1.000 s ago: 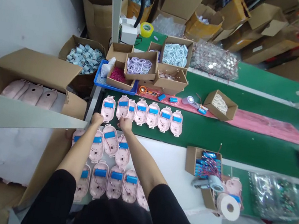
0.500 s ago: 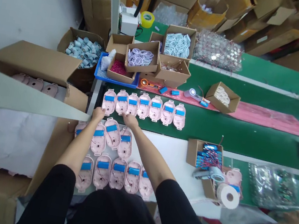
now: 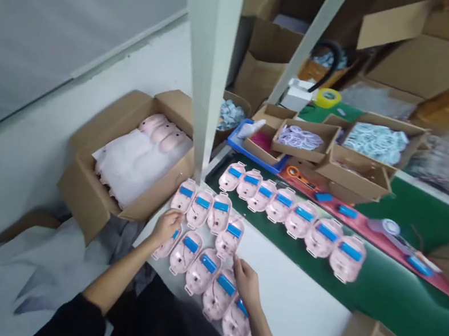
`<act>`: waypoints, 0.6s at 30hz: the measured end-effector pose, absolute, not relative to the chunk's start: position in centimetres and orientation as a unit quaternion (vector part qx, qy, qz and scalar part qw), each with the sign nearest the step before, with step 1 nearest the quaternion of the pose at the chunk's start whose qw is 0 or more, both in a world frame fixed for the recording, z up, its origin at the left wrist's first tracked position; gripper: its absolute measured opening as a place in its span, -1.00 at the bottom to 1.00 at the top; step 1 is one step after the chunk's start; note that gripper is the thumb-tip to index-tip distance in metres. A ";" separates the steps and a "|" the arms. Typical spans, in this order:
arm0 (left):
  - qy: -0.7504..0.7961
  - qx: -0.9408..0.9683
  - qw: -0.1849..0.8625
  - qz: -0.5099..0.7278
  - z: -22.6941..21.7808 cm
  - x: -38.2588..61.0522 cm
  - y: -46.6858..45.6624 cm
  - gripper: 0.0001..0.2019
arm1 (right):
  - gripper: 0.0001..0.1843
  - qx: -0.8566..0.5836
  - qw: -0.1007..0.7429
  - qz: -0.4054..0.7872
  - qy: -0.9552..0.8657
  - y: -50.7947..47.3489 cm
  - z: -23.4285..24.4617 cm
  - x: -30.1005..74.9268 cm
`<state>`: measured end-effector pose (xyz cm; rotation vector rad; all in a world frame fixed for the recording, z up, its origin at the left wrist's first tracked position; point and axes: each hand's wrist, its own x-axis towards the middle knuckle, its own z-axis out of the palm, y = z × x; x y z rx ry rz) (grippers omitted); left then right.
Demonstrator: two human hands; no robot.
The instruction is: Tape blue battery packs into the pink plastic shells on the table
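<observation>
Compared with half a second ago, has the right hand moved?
Yes: the right hand has drawn back from the green work surface to over the white tabletop.

Plain black clothing (image 3: 174, 330) shows, its left sleeve (image 3: 71, 320) ending near the elbow (image 3: 100, 301)

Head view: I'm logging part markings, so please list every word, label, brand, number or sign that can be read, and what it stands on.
No text can be read anywhere in this view.
Blue packs in the pink casings: too small and blurred to tell if anything is printed.
Open carton: no legible lettering on the sides in view.
Yellow tape roll: too small and blurred to tell.
</observation>
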<state>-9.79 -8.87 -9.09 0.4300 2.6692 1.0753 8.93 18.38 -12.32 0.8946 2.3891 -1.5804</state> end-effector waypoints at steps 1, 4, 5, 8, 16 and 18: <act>0.918 0.133 0.104 0.358 -8.4 -9.2 -12.0 -0.67 | -0.29 0.289 0.089 -0.532 0.791 17.9 -12.1 10.0; 0.939 0.093 0.084 0.321 -7.4 -12.5 -19.6 -0.61 | -0.40 0.267 0.128 -0.558 0.775 15.3 -11.1 10.8; 0.945 0.083 0.080 0.307 -7.5 -15.3 -21.2 -0.63 | -0.46 0.260 0.131 -0.569 0.769 14.1 -10.6 10.2; 0.960 0.070 0.076 0.261 -9.4 -26.7 -22.9 -0.75 | -0.54 0.243 0.104 -0.594 0.760 9.8 -8.5 4.9; 0.973 0.126 0.083 0.172 -16.7 -50.3 -19.8 -0.42 | -0.60 0.109 0.055 -0.587 0.801 -2.5 -6.8 -26.3; 0.972 0.139 0.092 0.164 -18.1 -52.1 -20.3 -0.40 | -0.58 0.141 0.091 -0.547 0.820 -4.8 -9.5 -34.7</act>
